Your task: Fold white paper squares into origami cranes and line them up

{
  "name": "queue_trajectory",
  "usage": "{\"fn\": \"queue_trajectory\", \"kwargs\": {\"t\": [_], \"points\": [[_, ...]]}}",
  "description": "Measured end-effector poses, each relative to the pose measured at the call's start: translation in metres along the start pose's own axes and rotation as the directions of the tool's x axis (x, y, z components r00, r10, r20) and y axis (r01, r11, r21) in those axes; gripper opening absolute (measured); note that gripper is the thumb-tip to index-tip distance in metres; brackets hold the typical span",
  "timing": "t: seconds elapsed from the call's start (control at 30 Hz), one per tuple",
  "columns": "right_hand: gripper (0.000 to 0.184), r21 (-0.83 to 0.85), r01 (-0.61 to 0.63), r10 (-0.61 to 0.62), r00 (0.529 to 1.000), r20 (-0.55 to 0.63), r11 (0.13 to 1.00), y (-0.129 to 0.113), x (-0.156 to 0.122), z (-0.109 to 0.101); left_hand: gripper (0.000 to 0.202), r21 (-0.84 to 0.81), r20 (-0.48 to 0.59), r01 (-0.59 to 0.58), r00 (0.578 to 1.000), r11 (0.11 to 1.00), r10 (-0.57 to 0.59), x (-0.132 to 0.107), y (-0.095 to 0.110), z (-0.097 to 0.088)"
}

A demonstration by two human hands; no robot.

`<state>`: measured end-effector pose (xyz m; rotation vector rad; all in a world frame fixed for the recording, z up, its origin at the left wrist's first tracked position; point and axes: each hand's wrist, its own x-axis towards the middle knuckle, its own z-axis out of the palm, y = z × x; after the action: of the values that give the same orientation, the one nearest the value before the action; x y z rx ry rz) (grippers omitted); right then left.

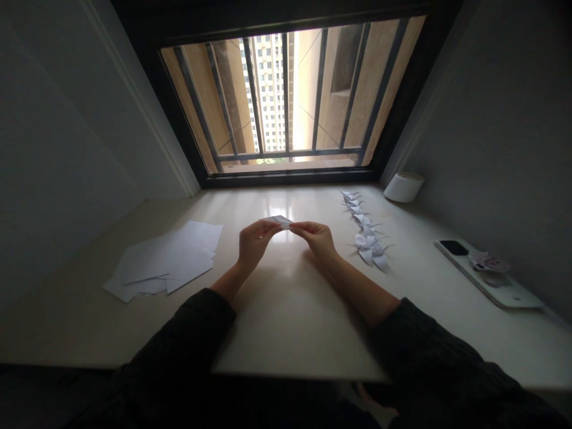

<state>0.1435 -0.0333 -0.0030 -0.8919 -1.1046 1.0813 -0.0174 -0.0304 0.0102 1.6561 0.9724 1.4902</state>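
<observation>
A small folded piece of white paper (280,221) is held just above the pale table (286,322), between both hands. My left hand (253,241) pinches its left end with fingers closed. My right hand (316,236) pinches its right end the same way. Both forearms, in dark sleeves, reach in from the near edge of the table.
A loose stack of white paper sheets (167,261) lies to the left. A row of several folded paper cranes (364,229) runs along the right. A white roll (403,186) stands at the back right; a phone on a white tray (487,271) lies far right. A barred window (288,95) is ahead.
</observation>
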Motion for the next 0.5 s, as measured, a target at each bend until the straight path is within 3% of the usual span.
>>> {"fn": "queue_trajectory", "kwargs": {"t": [0.3,0.5], "points": [[0.023,-0.053,0.104,-0.104,0.995,0.009,0.993,0.0066,0.0015,-0.0004,0.021,0.111,-0.027,0.005,1.0,0.994,-0.002,-0.0015,0.0058,-0.0002],[0.03,-0.005,0.054,-0.054,0.999,0.01,0.999,0.0019,-0.0002,0.0022,0.021,0.116,-0.019,-0.036,0.999,0.993,0.038,-0.0026,0.0069,0.0]]}}
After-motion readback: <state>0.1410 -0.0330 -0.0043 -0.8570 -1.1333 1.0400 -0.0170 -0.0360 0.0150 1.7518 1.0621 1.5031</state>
